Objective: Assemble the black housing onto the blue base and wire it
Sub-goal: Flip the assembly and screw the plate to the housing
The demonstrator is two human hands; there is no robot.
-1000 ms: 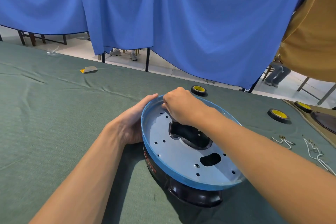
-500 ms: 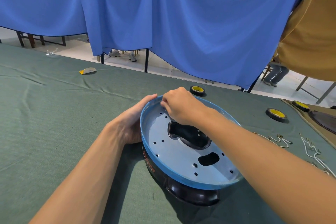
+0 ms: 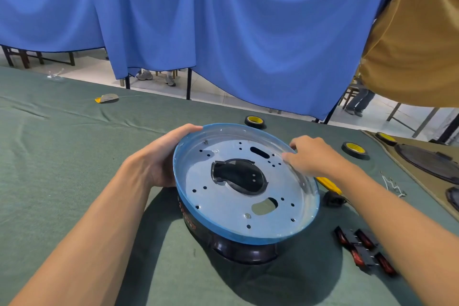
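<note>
The base (image 3: 224,202) sits mid-bench (image 3: 74,169), stacked on the housing (image 3: 244,252). The left hand (image 3: 159,159) cups its left rim, thumb over the lip. The right hand (image 3: 313,156) seems to pinch the far-right rim. It looks like stiff, thin-edged sheet metal, probably light, and is best held at opposite rim points.
</note>
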